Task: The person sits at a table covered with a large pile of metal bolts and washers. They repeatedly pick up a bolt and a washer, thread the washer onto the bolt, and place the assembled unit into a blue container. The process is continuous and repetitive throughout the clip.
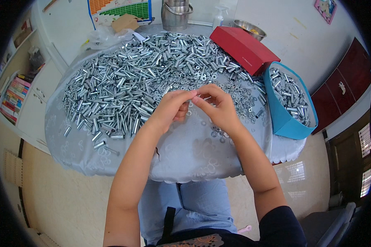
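My left hand (171, 108) and my right hand (217, 108) meet above the near middle of the table, fingertips touching. Both are closed in a pinch around something small that the fingers mostly hide. Beyond and to the left of them spreads a big heap of shiny metal sleeves and bolts (111, 88). Flat metal washers (239, 94) lie scattered behind and to the right of my hands, with a few more (221, 133) below my right wrist. One loose bolt (111, 150) rests at the heap's near left edge.
A blue fabric bin (292, 128) full of metal sleeves stands at the right table edge. Beside it lies a red box (245, 48). At the back are a steel pail (175, 17), a metal bowl (261, 33), a spray bottle (218, 18) and a plastic bag (107, 39).
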A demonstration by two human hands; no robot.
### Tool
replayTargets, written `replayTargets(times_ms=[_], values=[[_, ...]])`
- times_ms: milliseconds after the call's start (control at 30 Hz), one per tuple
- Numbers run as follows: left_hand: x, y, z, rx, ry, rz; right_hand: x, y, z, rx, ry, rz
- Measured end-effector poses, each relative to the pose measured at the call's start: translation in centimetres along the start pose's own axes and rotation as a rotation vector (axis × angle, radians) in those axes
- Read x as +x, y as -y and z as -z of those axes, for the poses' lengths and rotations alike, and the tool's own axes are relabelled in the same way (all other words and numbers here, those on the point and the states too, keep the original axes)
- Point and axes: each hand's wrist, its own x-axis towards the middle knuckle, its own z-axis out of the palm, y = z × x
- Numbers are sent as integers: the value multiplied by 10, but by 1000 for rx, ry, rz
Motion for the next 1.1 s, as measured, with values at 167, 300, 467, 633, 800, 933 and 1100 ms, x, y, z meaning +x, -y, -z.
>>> replayTargets(times_ms=[167, 300, 467, 633, 800, 933, 1100], values=[[-1, -3, -4, 6, -68, -7, 0, 3, 1, 26, 19, -39], [2, 0, 3, -45, -85, -27, 1, 7, 10, -60, 122, -104], [3, 3, 5, -48, -109, -4, 1, 6, 46, -358, 476, -159], [5, 2, 4, -63, -130, -11, 0, -5, 62, -501, 593, -226], [4, 3, 5, -32, -160, -18, -2, -5, 68, -505, 518, -152], [5, 3, 5, -29, -142, -18, -4, -8, 72, -560, 524, -132], [6, 4, 7, -47, -182, -27, -2, -8, 69, -528, 534, -203]])
